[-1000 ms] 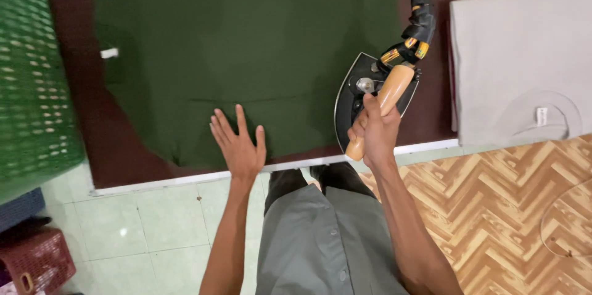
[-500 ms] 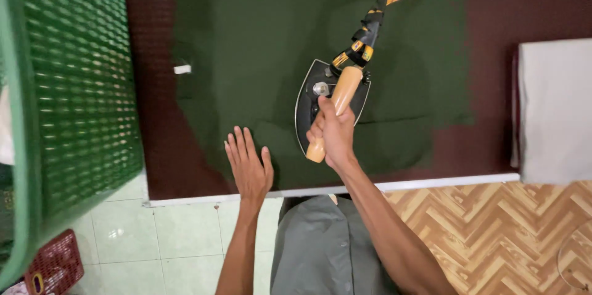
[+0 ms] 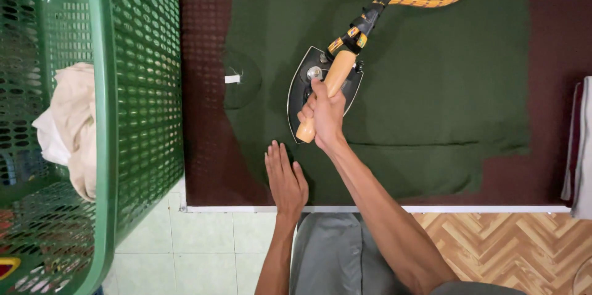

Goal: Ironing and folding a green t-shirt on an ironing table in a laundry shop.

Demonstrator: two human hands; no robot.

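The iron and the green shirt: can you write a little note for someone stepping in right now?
Right hand: gripping the wooden handle of the black iron, which sits on the dark green shirt.
Left hand: flat, open, pressing the shirt's near-left edge.
The shirt lies spread on the maroon ironing table. A green plastic basket stands left, holding cream cloth.
Done: shirt spread out. Left: cannot tell how much is pressed.

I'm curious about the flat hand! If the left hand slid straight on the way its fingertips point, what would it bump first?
Probably the iron: the left hand points up the dark green cloth toward its rear edge.
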